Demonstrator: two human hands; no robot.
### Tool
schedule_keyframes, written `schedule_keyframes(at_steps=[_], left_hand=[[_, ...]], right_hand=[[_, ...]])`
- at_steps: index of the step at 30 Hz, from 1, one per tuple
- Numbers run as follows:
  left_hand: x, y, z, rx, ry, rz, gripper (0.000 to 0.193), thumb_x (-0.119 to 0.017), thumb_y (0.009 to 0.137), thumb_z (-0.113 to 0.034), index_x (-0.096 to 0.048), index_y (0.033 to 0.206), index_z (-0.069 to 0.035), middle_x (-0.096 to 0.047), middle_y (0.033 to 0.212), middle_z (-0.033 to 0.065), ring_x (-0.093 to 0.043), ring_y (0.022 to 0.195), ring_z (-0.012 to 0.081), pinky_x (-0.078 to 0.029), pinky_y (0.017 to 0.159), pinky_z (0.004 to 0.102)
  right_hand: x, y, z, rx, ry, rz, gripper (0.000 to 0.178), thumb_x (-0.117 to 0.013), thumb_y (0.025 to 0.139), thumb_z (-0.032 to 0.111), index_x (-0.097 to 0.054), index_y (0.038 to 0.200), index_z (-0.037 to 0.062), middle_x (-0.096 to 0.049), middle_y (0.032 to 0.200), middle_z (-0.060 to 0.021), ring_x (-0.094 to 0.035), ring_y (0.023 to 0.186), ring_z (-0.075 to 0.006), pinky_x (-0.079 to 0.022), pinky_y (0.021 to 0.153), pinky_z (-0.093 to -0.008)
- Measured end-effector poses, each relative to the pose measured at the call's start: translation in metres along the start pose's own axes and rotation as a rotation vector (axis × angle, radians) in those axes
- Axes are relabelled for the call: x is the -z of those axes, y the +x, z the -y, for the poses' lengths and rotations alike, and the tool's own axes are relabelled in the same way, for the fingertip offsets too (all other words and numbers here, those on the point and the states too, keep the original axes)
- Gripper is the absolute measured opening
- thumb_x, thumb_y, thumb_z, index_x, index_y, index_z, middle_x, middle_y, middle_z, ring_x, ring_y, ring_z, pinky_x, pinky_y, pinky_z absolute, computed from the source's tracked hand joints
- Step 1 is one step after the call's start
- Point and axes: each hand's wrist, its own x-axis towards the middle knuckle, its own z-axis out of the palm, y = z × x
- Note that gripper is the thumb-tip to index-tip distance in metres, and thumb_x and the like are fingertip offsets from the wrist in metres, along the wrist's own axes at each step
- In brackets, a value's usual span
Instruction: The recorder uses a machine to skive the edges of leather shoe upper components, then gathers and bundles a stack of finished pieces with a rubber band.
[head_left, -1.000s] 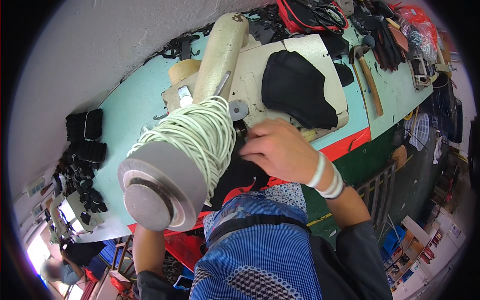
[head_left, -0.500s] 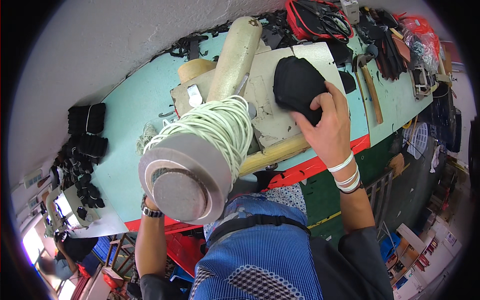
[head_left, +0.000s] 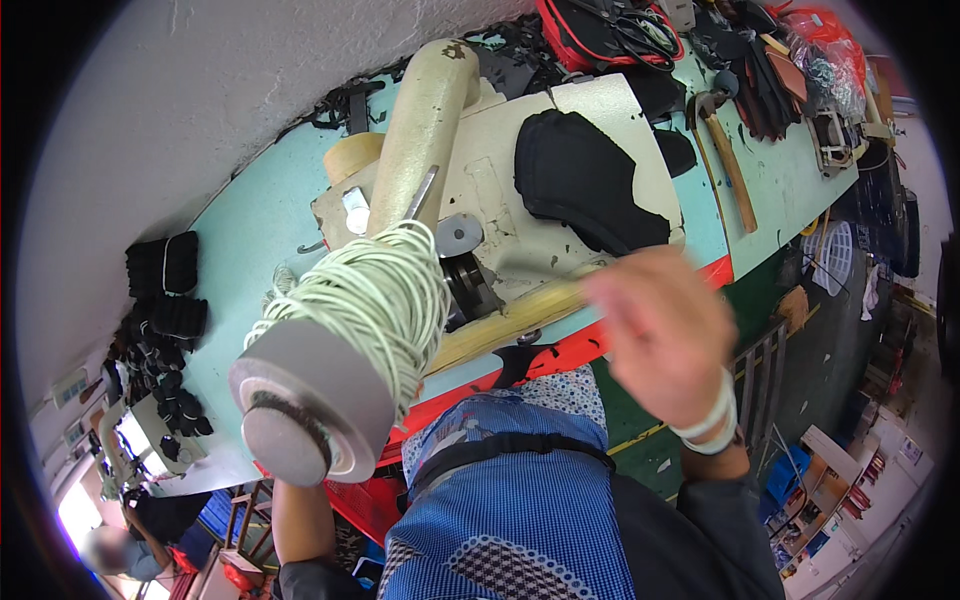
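Note:
A black padded fabric piece (head_left: pixel 572 180) lies spread on the cream bed (head_left: pixel 505 215) of a sewing machine, its lower right corner near my right hand. Smeared by motion, my right hand (head_left: pixel 665 335) hangs over the bed's front edge, apart from the piece; whether its fingers hold anything cannot be made out. A blurred grey streak shows beside its fingertips. Pale green cord (head_left: pixel 350 295) is wound thickly round the machine's shaft, behind a grey metal wheel (head_left: pixel 315 400). My left forearm (head_left: pixel 302 520) goes up behind that wheel, which hides the hand.
Beyond the bed rises the machine's cream arm (head_left: pixel 420 130). A hammer (head_left: pixel 730 165) lies on the table to the right, near a red and black bag (head_left: pixel 610 35). Bundled black pieces (head_left: pixel 162 265) stand at the left. Far lower left, another person (head_left: pixel 140 545) is at work.
My right hand has let go of the black piece and moved down toward me. The piece now lies flatter and wider on the bed. My left wrist has gone out of sight behind the wheel.

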Motion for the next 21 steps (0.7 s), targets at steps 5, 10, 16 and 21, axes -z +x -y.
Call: schedule_keyframes(at_steps=[5, 10, 16, 21], left_hand=[[-0.029, 0.047, 0.059, -0.213, 0.367, 0.191, 0.029, -0.06, 0.091, -0.028, -0.069, 0.086, -0.001, -0.064, 0.066, 0.0034, -0.056, 0.053, 0.0082, -0.046, 0.051, 0.0223], [-0.055, 0.081, 0.104, -0.395, 0.402, -0.081, 0.036, -0.055, 0.092, -0.03, -0.062, 0.111, 0.0, -0.065, 0.101, 0.0112, -0.061, 0.086, 0.015, -0.046, 0.077, 0.0252], [-0.09, 0.161, 0.116, -0.27, -0.199, 0.002, 0.04, -0.056, 0.092, -0.028, -0.055, 0.12, 0.001, -0.062, 0.109, 0.0102, -0.06, 0.088, 0.0154, -0.046, 0.079, 0.024], [-0.112, 0.13, 0.095, -0.495, 0.095, 0.152, 0.035, -0.057, 0.093, -0.031, -0.06, 0.105, 0.001, -0.062, 0.088, 0.0035, -0.058, 0.076, 0.0112, -0.049, 0.069, 0.026]], right_hand=[[-0.017, -0.025, -0.021, 0.02, -0.203, -0.146, 0.019, -0.071, 0.068, -0.001, -0.065, 0.086, 0.0014, -0.061, 0.084, -0.0109, -0.06, 0.078, -0.0286, -0.049, 0.067, -0.0369], [-0.067, -0.142, 0.001, -0.65, 0.248, 0.242, 0.016, -0.071, 0.074, 0.006, -0.064, 0.086, -0.0027, -0.062, 0.079, -0.0121, -0.062, 0.071, -0.0261, -0.051, 0.066, -0.0321], [-0.126, -0.188, -0.021, -1.336, 0.866, 0.22, 0.022, -0.071, 0.079, 0.015, -0.063, 0.089, -0.0033, -0.064, 0.08, -0.0133, -0.062, 0.07, -0.0197, -0.05, 0.065, -0.0308], [-0.055, -0.177, 0.017, -1.017, 0.9, 0.104, 0.013, -0.067, 0.083, 0.007, -0.058, 0.084, -0.0012, -0.058, 0.075, -0.0027, -0.058, 0.081, -0.0094, -0.048, 0.064, -0.023]])
